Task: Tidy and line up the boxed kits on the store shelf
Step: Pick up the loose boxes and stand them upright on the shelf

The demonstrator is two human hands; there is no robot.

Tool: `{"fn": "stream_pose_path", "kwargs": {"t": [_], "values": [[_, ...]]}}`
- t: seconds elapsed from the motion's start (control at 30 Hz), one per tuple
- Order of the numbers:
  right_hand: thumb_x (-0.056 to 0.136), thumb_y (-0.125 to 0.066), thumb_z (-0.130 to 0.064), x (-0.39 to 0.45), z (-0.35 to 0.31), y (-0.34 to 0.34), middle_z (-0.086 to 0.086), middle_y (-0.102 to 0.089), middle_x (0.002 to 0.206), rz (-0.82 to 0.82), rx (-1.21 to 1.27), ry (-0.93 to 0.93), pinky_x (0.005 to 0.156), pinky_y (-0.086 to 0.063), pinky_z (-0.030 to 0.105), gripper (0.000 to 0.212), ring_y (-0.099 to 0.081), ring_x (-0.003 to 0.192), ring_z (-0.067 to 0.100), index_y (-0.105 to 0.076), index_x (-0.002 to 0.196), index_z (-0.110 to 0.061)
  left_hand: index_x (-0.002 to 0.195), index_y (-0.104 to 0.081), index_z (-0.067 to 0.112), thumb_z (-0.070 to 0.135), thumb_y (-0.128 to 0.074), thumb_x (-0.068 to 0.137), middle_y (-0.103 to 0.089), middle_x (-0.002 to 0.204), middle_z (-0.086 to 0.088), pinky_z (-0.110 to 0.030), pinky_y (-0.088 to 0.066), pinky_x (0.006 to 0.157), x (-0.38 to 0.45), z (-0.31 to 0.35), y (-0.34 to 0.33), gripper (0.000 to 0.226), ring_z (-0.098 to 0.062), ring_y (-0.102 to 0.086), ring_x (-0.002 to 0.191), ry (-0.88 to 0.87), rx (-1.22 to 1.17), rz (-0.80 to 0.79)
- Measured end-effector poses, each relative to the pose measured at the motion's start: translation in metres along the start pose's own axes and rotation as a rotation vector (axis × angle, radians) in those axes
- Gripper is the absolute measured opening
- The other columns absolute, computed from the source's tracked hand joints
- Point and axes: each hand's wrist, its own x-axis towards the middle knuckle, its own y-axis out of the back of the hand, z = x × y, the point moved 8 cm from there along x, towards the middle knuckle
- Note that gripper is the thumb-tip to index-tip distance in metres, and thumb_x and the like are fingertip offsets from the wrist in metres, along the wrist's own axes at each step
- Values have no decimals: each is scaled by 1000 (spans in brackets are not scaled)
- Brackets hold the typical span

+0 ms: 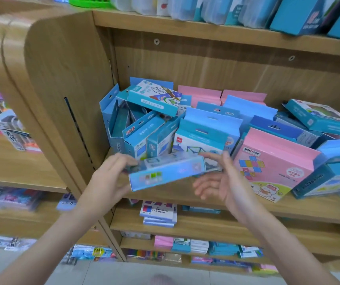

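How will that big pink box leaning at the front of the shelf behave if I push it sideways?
The pink box is thin, flat and leaning back on the blue boxes, so it would probably slide or fall flat rather than stay standing. Its straight edges suggest stiff cardboard. Its smooth face may be a little slippery.

My one camera sits on my head, wide-angle, looking forward and down at the shelf [185, 194] from close in front. Both my forearms reach up from the bottom edge into the middle. The view takes in a higher board above and lower ones beneath.
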Motion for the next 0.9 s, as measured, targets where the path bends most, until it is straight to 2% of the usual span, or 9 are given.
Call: {"fn": "stream_pose_path", "kwargs": {"t": [0.1,0.17,0.23,0.33,0.5,0.53,0.7,0.8,0.9], "values": [[88,-37,-51,0,6,6,5,-67,107,6,212,-138,54,-57,31,54,-68,85,32,-65,101,-7,96,-46,11,16,-78,69,-47,109,-2,-23,-39,86,-9,18,-10,42,-17,-46,100,-264,223,56],[85,-54,-31,1,2,10,9,-69,98,25,127,-129,52,-56,26,30,-69,77,23,-65,94,-5,97,-45,10,25,-64,79,-45,109,-3,-27,-41,84,-13,22,-20,30,-20,-46,99,-338,254,53],[86,-56,-7,4,-4,16,10,-69,89,52,28,-97,50,-54,20,9,-68,66,14,-64,87,-5,100,-45,11,21,-67,78,-45,111,-4,-28,-41,85,-18,21,-34,33,-20,-46,101,-374,262,-30],[89,-47,8,13,-18,28,15,-66,93,106,-214,-11,45,-51,19,24,-65,58,12,-63,83,-9,110,-47,13,25,-57,82,-45,118,-4,-25,-35,96,-18,13,-32,32,-21,-45,110,-327,236,-55],[91,-50,-4,21,-49,37,2,-64,96,122,-717,212,59,-54,46,34,-66,65,27,-45,92,-38,120,-48,9,21,-51,85,-47,123,-5,-31,-31,101,1,16,1,37,-22,-45,115,-176,269,219],[91,-51,-8,22,-54,40,-2,-61,100,140,-821,240,59,-54,44,34,-66,67,26,-42,94,-41,123,-46,9,24,-52,85,-46,124,-5,-32,-29,102,8,19,2,41,-23,-44,116,-155,288,243],[92,-51,-12,25,-71,42,6,-62,100,196,-1131,357,71,-50,42,20,-59,82,27,-56,106,-25,106,-59,15,39,-53,84,-56,115,-3,-37,-23,98,48,23,-8,32,-20,-41,114,15,287,263],[93,-48,-13,22,-75,43,10,-66,91,242,-1255,406,61,-40,32,24,-53,70,23,-56,116,-15,85,-58,17,23,-66,84,-61,90,2,-33,-19,93,63,20,-9,11,-22,-52,98,74,351,248],[94,-47,-13,20,-74,44,13,-66,91,247,-1250,417,61,-42,34,25,-51,68,24,-55,117,-14,84,-54,14,17,-62,85,-61,86,0,-33,-19,95,66,11,-2,9,-25,-56,91,70,379,171]]}}
